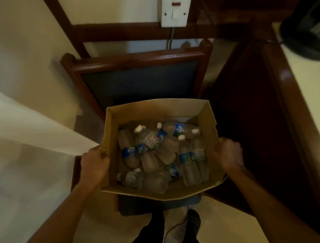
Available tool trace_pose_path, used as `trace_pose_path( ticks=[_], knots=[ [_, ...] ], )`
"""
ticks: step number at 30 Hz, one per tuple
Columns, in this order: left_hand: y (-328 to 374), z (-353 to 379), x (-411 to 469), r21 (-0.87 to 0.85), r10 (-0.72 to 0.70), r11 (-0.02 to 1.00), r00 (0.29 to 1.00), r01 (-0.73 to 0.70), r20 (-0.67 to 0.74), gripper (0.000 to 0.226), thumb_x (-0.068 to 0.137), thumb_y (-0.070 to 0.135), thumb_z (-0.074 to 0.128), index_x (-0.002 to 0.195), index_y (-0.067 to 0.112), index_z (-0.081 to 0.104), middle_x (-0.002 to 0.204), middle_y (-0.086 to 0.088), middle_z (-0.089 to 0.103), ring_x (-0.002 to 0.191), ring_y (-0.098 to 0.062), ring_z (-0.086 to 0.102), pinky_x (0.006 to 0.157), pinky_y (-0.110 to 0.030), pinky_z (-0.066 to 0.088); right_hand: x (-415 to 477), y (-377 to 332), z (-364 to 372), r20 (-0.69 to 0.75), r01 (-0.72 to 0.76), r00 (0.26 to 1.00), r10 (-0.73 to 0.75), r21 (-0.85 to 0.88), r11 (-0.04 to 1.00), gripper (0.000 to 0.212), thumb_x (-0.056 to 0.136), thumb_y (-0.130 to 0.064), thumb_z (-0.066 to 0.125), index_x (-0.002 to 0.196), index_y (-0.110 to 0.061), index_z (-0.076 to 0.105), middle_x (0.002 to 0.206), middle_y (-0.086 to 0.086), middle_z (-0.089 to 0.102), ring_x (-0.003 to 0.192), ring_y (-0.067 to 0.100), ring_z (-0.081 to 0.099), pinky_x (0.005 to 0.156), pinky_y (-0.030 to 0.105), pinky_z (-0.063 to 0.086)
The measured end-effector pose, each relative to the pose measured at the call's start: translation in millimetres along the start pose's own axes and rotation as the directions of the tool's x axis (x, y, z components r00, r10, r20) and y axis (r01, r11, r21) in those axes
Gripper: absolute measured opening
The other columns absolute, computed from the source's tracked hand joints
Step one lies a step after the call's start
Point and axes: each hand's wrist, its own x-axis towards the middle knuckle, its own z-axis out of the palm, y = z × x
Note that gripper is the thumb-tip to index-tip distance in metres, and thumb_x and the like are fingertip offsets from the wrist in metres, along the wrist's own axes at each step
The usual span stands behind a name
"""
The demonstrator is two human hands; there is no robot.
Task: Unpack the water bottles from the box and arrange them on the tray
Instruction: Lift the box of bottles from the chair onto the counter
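An open cardboard box (156,106) sits over the seat of a wooden chair, seen from above. Inside lie several clear water bottles (149,143) with blue labels and white caps, jumbled on their sides. My left hand (94,164) grips the box's left wall near its front corner. On the opposite side my right hand (228,153) clasps the right wall. No tray is in view.
The chair's dark padded back (139,79) stands just beyond the box. A dark wooden counter (283,104) runs along the right, with a black appliance (314,28) on top. A white wall switch (173,10) is behind. White bedding (20,129) lies at the left. My legs show below.
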Motion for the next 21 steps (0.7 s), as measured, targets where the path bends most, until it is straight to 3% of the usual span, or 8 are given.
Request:
trace_pose_path(
  ticks=[3, 5, 8, 10, 13, 15, 17, 21],
  knots=[
    [18.5, -60.9, -15.5, 0.100, 0.104, 0.990, 0.994, -0.100, -0.040, 0.027, 0.089, 0.014, 0.050, 0.064, 0.019, 0.043, 0.066, -0.005, 0.046, 0.058, -0.029, 0.047, 0.060, -0.036, 0.035, -41.9, -19.5, -45.3, -0.010, 0.071, 0.997, -0.070, 0.032, 0.997, 0.024, 0.094, -0.021, 0.063, 0.072, -0.023, 0.053, 0.068, -0.005, 0.051, 0.081, 0.027, 0.067, 0.067, 0.029, 0.042],
    [32.8, -100.2, -32.9, 0.156, 0.162, 0.976, 0.984, -0.149, -0.070, 0.016, 0.079, 0.023, 0.041, 0.065, 0.017, 0.041, 0.068, -0.010, 0.049, 0.062, -0.038, 0.055, 0.061, -0.038, 0.036, -67.1, -31.6, -78.0, -0.041, 0.140, 0.989, -0.139, 0.023, 0.990, 0.034, 0.094, -0.023, 0.061, 0.064, -0.025, 0.045, 0.063, -0.009, 0.047, 0.081, 0.032, 0.068, 0.067, 0.029, 0.038],
    [62.8, -155.7, -68.3, 0.159, 0.169, 0.976, 0.977, -0.148, -0.129, 0.031, 0.088, 0.025, 0.047, 0.089, 0.001, 0.067, 0.094, -0.027, 0.068, 0.083, -0.045, 0.064, 0.073, -0.047, 0.048, -98.5, -41.5, -132.1, -0.135, 0.237, 0.963, -0.233, 0.019, 0.971, 0.033, 0.091, -0.022, 0.063, 0.062, -0.022, 0.047, 0.060, -0.008, 0.047, 0.074, 0.032, 0.063, 0.066, 0.031, 0.038],
    [87.7, -191.8, -100.4, 0.104, 0.168, 0.984, 0.960, -0.147, -0.223, 0.043, 0.086, 0.027, 0.052, 0.110, -0.001, 0.072, 0.111, -0.028, 0.069, 0.100, -0.048, 0.064, 0.086, -0.048, 0.049, -115.9, -42.6, -170.1, -0.194, 0.296, 0.937, -0.290, 0.001, 0.955, 0.024, 0.092, -0.022, 0.061, 0.069, -0.015, 0.060, 0.067, 0.003, 0.059, 0.076, 0.035, 0.065, 0.067, 0.035, 0.047],
    [128.5, -236.0, -155.4, 0.017, 0.203, 0.978, 0.923, -0.209, -0.327, 0.025, 0.092, 0.008, 0.060, 0.110, -0.004, 0.074, 0.113, -0.029, 0.069, 0.098, -0.043, 0.062, 0.083, -0.038, 0.042, -141.5, -33.1, -225.6, -0.311, 0.355, 0.886, -0.343, -0.018, 0.935, 0.020, 0.092, -0.022, 0.059, 0.077, -0.014, 0.070, 0.079, 0.010, 0.070, 0.078, 0.032, 0.067, 0.069, 0.037, 0.055],
    [154.0, -255.3, -193.9, 0.038, 0.267, 0.961, 0.875, -0.276, -0.403, 0.028, 0.092, 0.008, 0.063, 0.114, -0.005, 0.074, 0.118, -0.030, 0.068, 0.106, -0.047, 0.062, 0.090, -0.044, 0.045, -158.7, -18.3, -261.4, -0.378, 0.374, 0.853, -0.360, -0.040, 0.927, 0.025, 0.091, -0.018, 0.061, 0.065, -0.018, 0.060, 0.066, 0.004, 0.059, 0.069, 0.026, 0.063, 0.057, 0.028, 0.044],
    [183.0, -269.0, -230.9, 0.024, 0.301, 0.944, 0.829, -0.329, -0.472, 0.030, 0.094, 0.011, 0.061, 0.118, -0.004, 0.073, 0.123, -0.027, 0.066, 0.115, -0.047, 0.060, 0.100, -0.047, 0.045, -173.3, 0.6, -300.4, -0.448, 0.398, 0.811, -0.375, -0.047, 0.916, 0.018, 0.090, -0.014, 0.063, 0.071, -0.014, 0.063, 0.065, 0.000, 0.052, 0.068, 0.021, 0.061, 0.056, 0.025, 0.039],
    [238.3, -278.5, -277.5, 0.085, 0.372, 0.920, 0.784, -0.383, -0.496, 0.021, 0.092, 0.012, 0.063, 0.104, 0.000, 0.076, 0.104, -0.023, 0.071, 0.093, -0.037, 0.064, 0.078, -0.035, 0.042, -210.0, 48.8, -375.7, -0.524, 0.430, 0.773, -0.358, 0.018, 0.903, 0.007, 0.090, -0.008, 0.066, 0.090, -0.012, 0.071, 0.073, -0.003, 0.056, 0.063, 0.007, 0.054, 0.052, 0.016, 0.039]
  ],
)
